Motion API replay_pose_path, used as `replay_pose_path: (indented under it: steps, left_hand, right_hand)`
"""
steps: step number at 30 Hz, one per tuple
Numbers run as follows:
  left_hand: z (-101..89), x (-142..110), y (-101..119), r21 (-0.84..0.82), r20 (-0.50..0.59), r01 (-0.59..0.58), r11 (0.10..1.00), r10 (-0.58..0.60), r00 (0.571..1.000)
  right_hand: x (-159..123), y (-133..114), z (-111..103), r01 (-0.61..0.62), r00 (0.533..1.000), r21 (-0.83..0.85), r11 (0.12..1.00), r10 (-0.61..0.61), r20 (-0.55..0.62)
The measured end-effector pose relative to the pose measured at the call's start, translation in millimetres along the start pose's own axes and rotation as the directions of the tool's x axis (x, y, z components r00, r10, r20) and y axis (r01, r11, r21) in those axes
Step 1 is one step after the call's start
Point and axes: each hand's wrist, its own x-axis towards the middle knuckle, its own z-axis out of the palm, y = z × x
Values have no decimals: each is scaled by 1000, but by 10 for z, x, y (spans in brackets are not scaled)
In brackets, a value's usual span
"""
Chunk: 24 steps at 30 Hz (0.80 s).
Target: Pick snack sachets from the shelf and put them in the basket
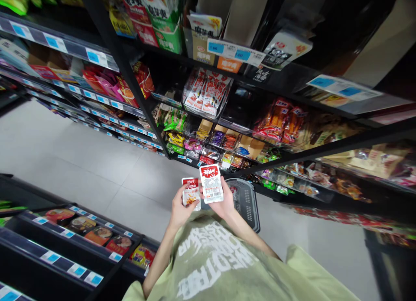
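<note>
In front of my body, my left hand (182,208) grips a small red and white snack packet (191,193) with a food picture near its bottom. Its thumb lies across the packet's lower front. Beside it, my right hand (226,200) is closed on a second snack packet (211,184), white and silver with a red top and small print. The two packets are held next to each other at nearly the same height. Behind my right forearm, a dark shopping basket (244,197) with a slotted bottom sits on the floor.
A tall black shelf rack (130,71) ahead carries several rows of bagged snacks, with white snack packs (206,93) in a clear bin. Price tags (235,52) line its edges. Another shelf (48,236) with bowl-shaped packages stands at lower left. Grey tiled floor (97,162) runs between.
</note>
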Motion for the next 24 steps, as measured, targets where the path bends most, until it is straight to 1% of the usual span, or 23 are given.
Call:
replay_pose_path:
  steps: [6, 10, 17, 24]
  left_hand:
    - [-12, 9, 37, -15, -22, -9, 1000, 9, 1000]
    - [-29, 6, 19, -20, -34, -12, 1000, 11, 999]
    - [-56, -17, -24, -24, -31, 3, 1000, -4, 1000]
    - [-79, -27, -16, -15, -29, 13, 1000, -13, 999]
  right_hand:
    - [3, 9, 20, 2, 1000, 0, 1000, -2, -2]
    - [16, 24, 23, -8, 1000, -17, 1000, 8, -15]
    - [28, 53, 21, -27, 1000, -5, 1000, 27, 0]
    - [27, 66, 25, -28, 1000, 2, 1000, 28, -4]
